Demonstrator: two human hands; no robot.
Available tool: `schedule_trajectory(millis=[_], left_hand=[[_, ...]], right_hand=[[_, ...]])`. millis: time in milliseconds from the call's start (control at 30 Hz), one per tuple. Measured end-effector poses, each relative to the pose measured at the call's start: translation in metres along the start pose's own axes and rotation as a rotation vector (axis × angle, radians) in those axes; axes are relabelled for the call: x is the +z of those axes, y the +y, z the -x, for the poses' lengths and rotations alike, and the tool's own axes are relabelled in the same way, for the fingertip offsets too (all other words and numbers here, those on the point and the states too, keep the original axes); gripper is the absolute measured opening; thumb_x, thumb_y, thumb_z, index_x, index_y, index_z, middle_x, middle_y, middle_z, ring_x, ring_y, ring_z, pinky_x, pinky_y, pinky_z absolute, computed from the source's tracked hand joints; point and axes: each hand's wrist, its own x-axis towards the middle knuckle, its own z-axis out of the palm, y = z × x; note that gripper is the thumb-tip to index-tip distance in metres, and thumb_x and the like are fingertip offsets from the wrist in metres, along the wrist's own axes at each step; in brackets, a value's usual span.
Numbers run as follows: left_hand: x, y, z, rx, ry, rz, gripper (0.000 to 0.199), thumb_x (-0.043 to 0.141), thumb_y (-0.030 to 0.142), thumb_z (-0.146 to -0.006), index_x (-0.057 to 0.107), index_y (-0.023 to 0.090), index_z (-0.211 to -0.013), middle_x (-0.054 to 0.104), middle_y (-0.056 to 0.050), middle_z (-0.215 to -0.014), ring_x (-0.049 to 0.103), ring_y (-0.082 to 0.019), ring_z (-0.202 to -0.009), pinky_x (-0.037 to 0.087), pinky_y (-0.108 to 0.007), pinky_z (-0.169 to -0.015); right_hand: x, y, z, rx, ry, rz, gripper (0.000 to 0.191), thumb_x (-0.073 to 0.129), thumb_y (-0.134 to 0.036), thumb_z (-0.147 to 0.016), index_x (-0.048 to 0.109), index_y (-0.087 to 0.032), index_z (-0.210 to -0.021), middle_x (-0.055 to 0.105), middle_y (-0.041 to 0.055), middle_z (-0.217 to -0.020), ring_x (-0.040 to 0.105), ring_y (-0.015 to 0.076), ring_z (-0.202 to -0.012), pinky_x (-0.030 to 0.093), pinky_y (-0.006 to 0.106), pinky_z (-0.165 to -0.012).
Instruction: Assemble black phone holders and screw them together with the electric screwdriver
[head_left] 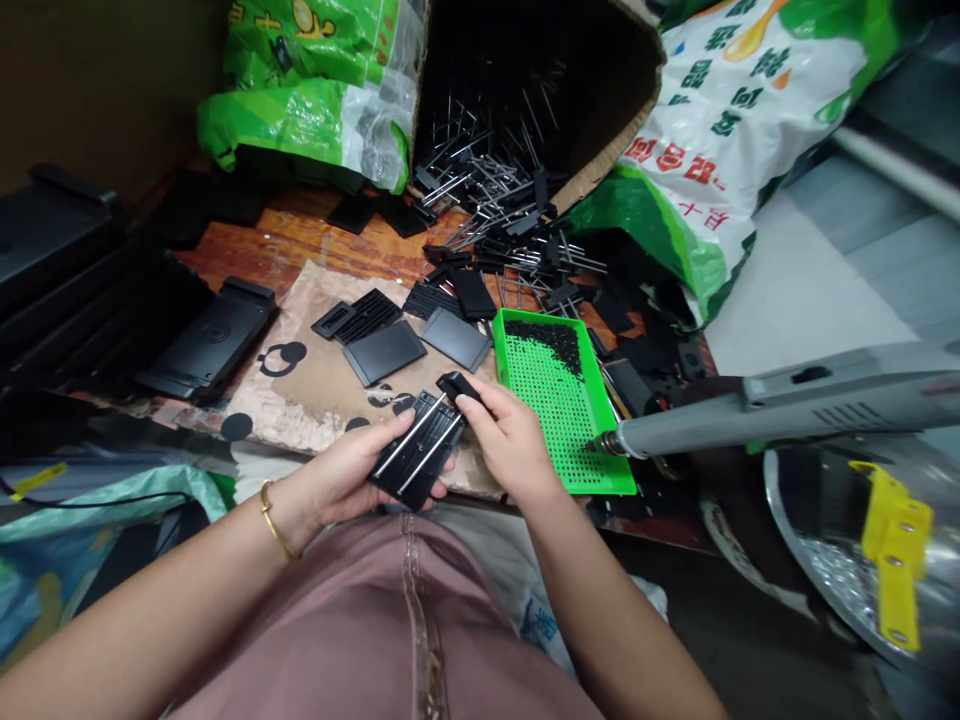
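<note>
My left hand (352, 465) grips a black ribbed plastic plate (409, 462) from its left side and from beneath, thumb along the edge. In my right hand (510, 440) is a small black plastic block (455, 385) with two parallel metal rods (431, 455). These rods lie lengthwise over the plate's ribbed face; whether they sit in its grooves I cannot tell. Flat black plates (385, 352) and ribbed black pieces (371, 315) lie on the cardboard just beyond my hands. Beside my right hand stands a green perforated tray (536, 420) with many small black screws (551, 340) at its far end.
A grey electric screwdriver (750, 415) reaches over the tray from the right. Rod pieces (487, 190) spill from an open carton (630, 130). Green-and-white sacks (315, 110) flank it. Larger black panels (214, 335) stand left; a round metal bowl (825, 570) sits lower right.
</note>
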Motion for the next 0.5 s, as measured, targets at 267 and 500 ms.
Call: schedule_trajectory(millis=[267, 500], left_hand=[[-0.003, -0.003, 0.003, 0.007, 0.019, -0.002, 0.039, 0.041, 0.039, -0.094, 0.065, 0.008, -0.101, 0.073, -0.017, -0.09, 0.071, -0.023, -0.067, 0.058, -0.034, -0.06], [-0.011, -0.002, 0.003, 0.031, -0.162, 0.024, 0.039, 0.05, 0.036, -0.091, 0.057, 0.011, -0.12, 0.069, -0.021, -0.11, 0.069, -0.03, -0.094, 0.054, -0.038, -0.078]], right_hand=[[0.002, 0.002, -0.002, 0.02, -0.049, -0.051, 0.03, 0.051, -0.029, -0.088, 0.066, -0.025, -0.112, 0.068, 0.0028, -0.118, 0.06, 0.0179, -0.111, 0.044, 0.038, -0.1], [0.003, 0.0, -0.001, 0.011, -0.076, -0.042, 0.028, 0.051, -0.028, -0.087, 0.067, -0.026, -0.111, 0.069, 0.0019, -0.116, 0.062, 0.0175, -0.109, 0.046, 0.037, -0.098]])
